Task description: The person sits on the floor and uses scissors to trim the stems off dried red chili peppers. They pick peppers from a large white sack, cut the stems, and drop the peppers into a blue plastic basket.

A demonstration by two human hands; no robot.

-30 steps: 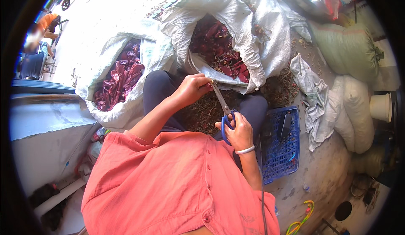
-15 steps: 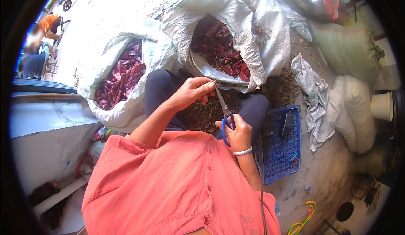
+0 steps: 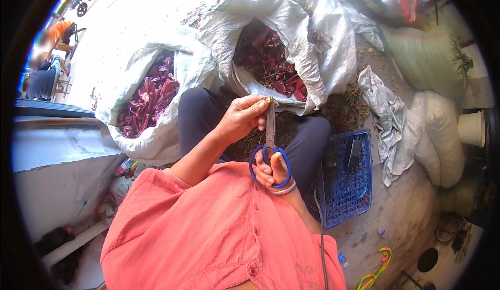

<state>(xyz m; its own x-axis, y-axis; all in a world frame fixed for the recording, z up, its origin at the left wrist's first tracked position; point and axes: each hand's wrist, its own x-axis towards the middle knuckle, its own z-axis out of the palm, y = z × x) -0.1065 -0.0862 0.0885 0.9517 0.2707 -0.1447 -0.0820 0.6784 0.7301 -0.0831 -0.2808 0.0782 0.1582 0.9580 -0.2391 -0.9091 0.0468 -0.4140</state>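
Observation:
My right hand [image 3: 273, 171] grips blue-handled scissors [image 3: 270, 128] with the tips pointing away from me. Just beside those tips, my left hand [image 3: 244, 117] pinches a small yellowish, stem-like piece [image 3: 270, 101]; most of it is hidden by the fingers. Both hands are over my lap, between my knees. In front of them stands a white woven sack [image 3: 250, 82], its mouth open on dark red, wrinkled pieces like dried chilies [image 3: 263, 50]. A second open white sack [image 3: 130, 58] to the left holds similar glossy red pieces [image 3: 155, 95].
A blue plastic basket [image 3: 327, 209] with a dark flat object [image 3: 355, 152] in it is beside my right knee. Filled sacks [image 3: 429, 61] stand at the right, near a white bucket [image 3: 471, 129]. Plant scraps [image 3: 346, 108] litter the floor. Other people [image 3: 52, 55] sit far left.
The scissors have turned more upright, and my right hand has shifted left and rolled palm-up. A yellowish piece now shows at my left fingertips, where the left hand has moved slightly right.

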